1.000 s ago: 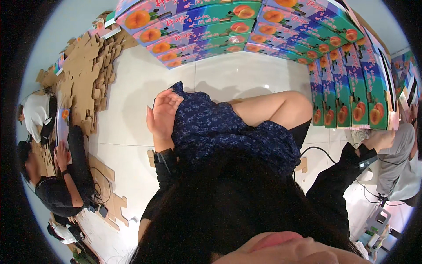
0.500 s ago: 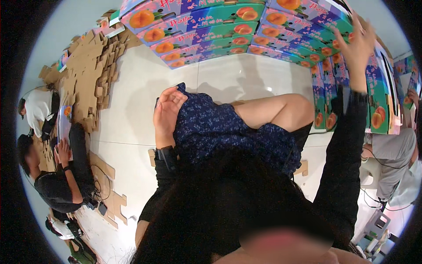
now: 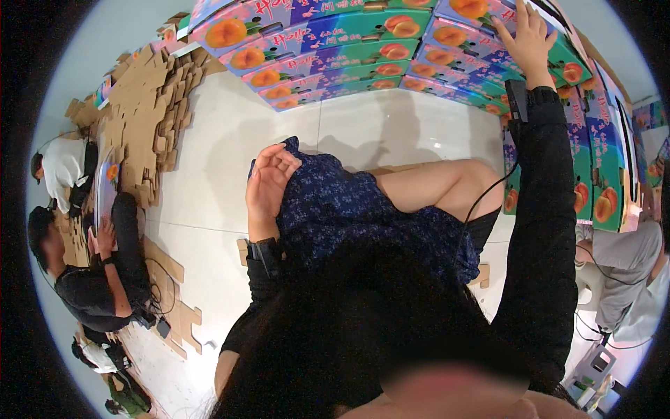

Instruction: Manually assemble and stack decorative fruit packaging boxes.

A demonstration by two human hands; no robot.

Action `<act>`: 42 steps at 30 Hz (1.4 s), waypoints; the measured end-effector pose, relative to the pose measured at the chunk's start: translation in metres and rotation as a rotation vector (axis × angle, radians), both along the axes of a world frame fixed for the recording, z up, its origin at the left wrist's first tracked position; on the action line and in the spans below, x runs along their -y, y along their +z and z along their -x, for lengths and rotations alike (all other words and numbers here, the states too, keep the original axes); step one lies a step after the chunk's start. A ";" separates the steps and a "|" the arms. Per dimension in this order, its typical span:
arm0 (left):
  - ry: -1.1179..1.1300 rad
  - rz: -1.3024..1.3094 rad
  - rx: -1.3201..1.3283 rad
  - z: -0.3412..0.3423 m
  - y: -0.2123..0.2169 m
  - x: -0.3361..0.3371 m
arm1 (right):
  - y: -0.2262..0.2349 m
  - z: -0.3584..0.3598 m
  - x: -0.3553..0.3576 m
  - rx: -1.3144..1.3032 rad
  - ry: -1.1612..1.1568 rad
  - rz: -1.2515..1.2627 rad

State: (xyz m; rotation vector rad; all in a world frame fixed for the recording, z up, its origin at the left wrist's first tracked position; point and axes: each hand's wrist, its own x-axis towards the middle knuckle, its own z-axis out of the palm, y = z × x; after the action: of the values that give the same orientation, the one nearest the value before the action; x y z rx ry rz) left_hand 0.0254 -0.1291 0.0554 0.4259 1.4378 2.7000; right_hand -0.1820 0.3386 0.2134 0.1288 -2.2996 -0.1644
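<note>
My right hand (image 3: 528,40) reaches forward with its fingers spread, against or just in front of the upper part of a stack of fruit boxes (image 3: 447,57). It holds nothing. These cartons are pink, purple and green, with peaches printed on them. A second stack of the same boxes (image 3: 328,57) stands beside it on the left. My left hand (image 3: 269,183) is raised by my lap, palm turned up and fingers loosely bent, with nothing in it. It is nearest to the dark blue patterned skirt (image 3: 342,192).
More peach boxes (image 3: 606,160) stand at the right. A pile of flat brown cardboard (image 3: 139,105) lies at the far left. Other people sit along the left, one in black (image 3: 91,286); another person in grey (image 3: 621,258) is at the right. A cable hangs from my right wrist.
My right hand has moved left and slightly forward, from above the right-hand boxes to the front of the middle stack. My left hand has stayed almost where it was.
</note>
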 end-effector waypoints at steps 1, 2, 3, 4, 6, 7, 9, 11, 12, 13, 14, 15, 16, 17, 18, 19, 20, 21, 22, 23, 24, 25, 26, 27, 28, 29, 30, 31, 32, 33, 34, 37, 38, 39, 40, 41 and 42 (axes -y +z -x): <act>-0.008 -0.002 0.002 0.001 0.000 0.000 | -0.002 0.002 -0.003 0.003 -0.005 -0.001; -0.012 -0.003 0.004 0.002 0.000 0.000 | -0.006 0.005 -0.007 0.006 -0.005 -0.008; -0.017 -0.001 -0.004 0.002 -0.001 0.002 | -0.004 0.004 -0.004 0.009 -0.002 -0.015; -0.022 0.001 -0.013 0.002 -0.001 0.002 | -0.002 0.000 -0.002 0.011 -0.002 -0.017; -0.016 0.003 -0.010 0.000 0.001 0.001 | 0.005 -0.013 0.002 0.131 0.054 0.012; -0.011 0.008 -0.008 0.000 0.002 0.000 | 0.006 -0.014 0.001 0.132 0.054 0.012; -0.004 0.006 -0.002 -0.001 0.004 -0.001 | 0.006 -0.015 0.000 0.173 -0.012 -0.032; 0.006 0.005 0.005 -0.001 0.004 -0.002 | 0.005 -0.017 0.007 0.157 -0.014 -0.012; -0.005 0.017 -0.007 -0.001 0.004 -0.001 | 0.004 -0.018 0.012 0.140 -0.017 0.008; -0.015 0.029 -0.019 -0.001 0.004 -0.001 | 0.005 -0.018 0.016 0.143 -0.013 0.010; -0.012 0.032 -0.016 0.000 0.004 -0.001 | 0.006 -0.018 0.019 0.142 -0.057 0.020; -0.009 0.037 -0.016 -0.001 0.004 -0.001 | 0.006 -0.017 0.022 0.143 -0.100 0.029; -0.007 0.042 -0.015 -0.002 0.003 -0.001 | 0.005 -0.017 0.022 0.117 -0.069 0.030; -0.002 0.045 -0.012 -0.003 0.003 0.000 | 0.006 -0.017 0.025 0.121 -0.065 0.033; 0.000 0.040 -0.009 -0.003 0.003 0.000 | 0.010 -0.019 0.026 0.135 -0.087 0.040; 0.003 0.035 -0.007 -0.002 0.003 0.000 | 0.011 -0.019 0.027 0.149 -0.109 0.047; 0.002 0.035 -0.006 -0.002 0.002 0.000 | 0.007 -0.017 0.021 0.136 -0.082 0.061; -0.003 0.034 -0.006 -0.002 0.002 0.000 | 0.004 -0.013 0.015 0.136 -0.082 0.061; -0.007 0.032 -0.007 -0.001 0.002 0.001 | 0.001 -0.009 0.009 0.124 -0.064 0.050; -0.008 0.032 -0.007 -0.001 0.003 0.000 | -0.002 -0.006 0.004 0.113 -0.047 0.038; -0.003 0.040 0.005 -0.002 0.003 0.000 | -0.001 -0.006 0.007 0.114 -0.045 0.040; 0.002 0.047 0.018 -0.002 0.004 0.000 | 0.002 -0.009 0.011 0.119 -0.036 0.045; 0.004 0.049 0.019 -0.001 0.003 0.000 | 0.003 -0.009 0.013 0.124 -0.028 0.050; 0.000 0.046 0.013 -0.001 0.003 0.000 | 0.001 -0.006 0.010 0.124 -0.028 0.051; -0.005 0.043 0.007 -0.001 0.003 0.001 | 0.000 -0.002 0.004 0.112 -0.045 0.020; -0.006 0.044 0.008 -0.001 0.002 0.001 | -0.002 0.001 0.001 0.099 -0.061 -0.012; -0.005 0.038 0.009 -0.001 0.001 0.001 | -0.001 0.001 0.002 0.101 -0.060 -0.011; -0.004 0.032 0.009 -0.001 0.001 0.001 | 0.001 0.000 0.005 0.124 -0.048 0.037; -0.003 0.033 0.011 -0.001 0.001 0.001 | 0.002 0.000 0.007 0.146 -0.036 0.085; -0.002 0.032 0.013 0.000 0.001 0.001 | 0.002 0.000 0.007 0.147 -0.035 0.085; -0.001 0.031 0.014 0.000 0.001 0.001 | 0.001 0.000 0.008 0.135 -0.045 0.059; -0.013 0.040 0.006 0.000 0.003 0.000 | 0.003 -0.001 0.011 0.135 -0.066 0.038; -0.013 0.041 0.007 0.000 0.003 0.001 | 0.004 -0.001 0.012 0.147 -0.077 0.042; -0.015 0.039 0.009 0.001 0.003 0.001 | 0.002 0.001 0.008 0.146 -0.080 0.041; -0.017 0.036 0.011 0.001 0.003 0.001 | -0.002 0.005 0.002 0.114 -0.062 0.018; -0.019 0.035 0.009 0.002 0.003 0.001 | -0.005 0.007 -0.002 0.082 -0.044 -0.006; -0.021 0.031 0.007 0.001 0.003 0.001 | -0.005 0.007 -0.002 0.081 -0.043 -0.007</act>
State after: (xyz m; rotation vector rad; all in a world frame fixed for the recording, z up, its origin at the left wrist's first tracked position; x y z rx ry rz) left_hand 0.0243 -0.1300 0.0585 0.4272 1.4626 2.6572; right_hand -0.1889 0.3408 0.2081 0.0912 -2.3838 -0.1928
